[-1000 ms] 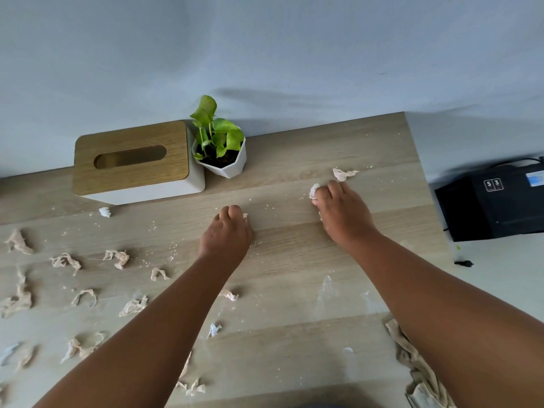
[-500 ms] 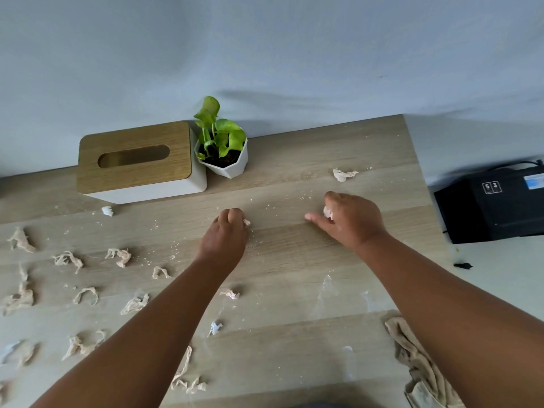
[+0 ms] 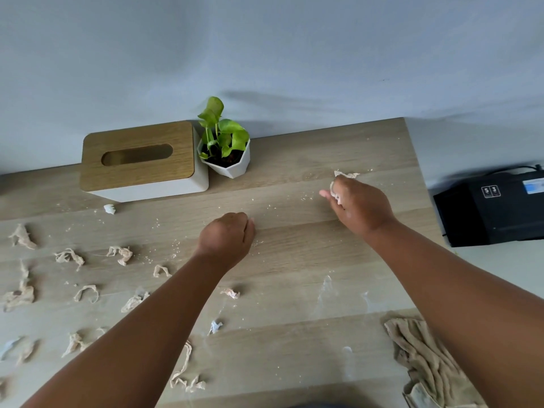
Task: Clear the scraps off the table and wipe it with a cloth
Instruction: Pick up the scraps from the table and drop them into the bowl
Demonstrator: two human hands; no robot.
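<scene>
Several crumpled beige scraps (image 3: 120, 254) and fine crumbs litter the light wooden table (image 3: 294, 260), mostly on its left half. My right hand (image 3: 357, 206) holds a whitish scrap (image 3: 334, 193) in its curled fingers, right beside another scrap (image 3: 346, 174) lying near the far edge. My left hand (image 3: 226, 235) rests mid-table as a closed fist; a speck of scrap shows at its fingertips, and whatever is inside is hidden. A crumpled beige cloth (image 3: 426, 363) lies at the table's near right corner, under my right forearm.
A tissue box with a wooden lid (image 3: 141, 163) and a small potted plant (image 3: 225, 148) stand at the back against the wall. A black device (image 3: 494, 207) sits on a lower surface beyond the table's right edge. Wet smears (image 3: 326, 290) mark the table's near right part.
My right hand picked up a scrap, drew back with it, then moved out again toward the scrap at the far edge. My left hand has stayed fisted in place.
</scene>
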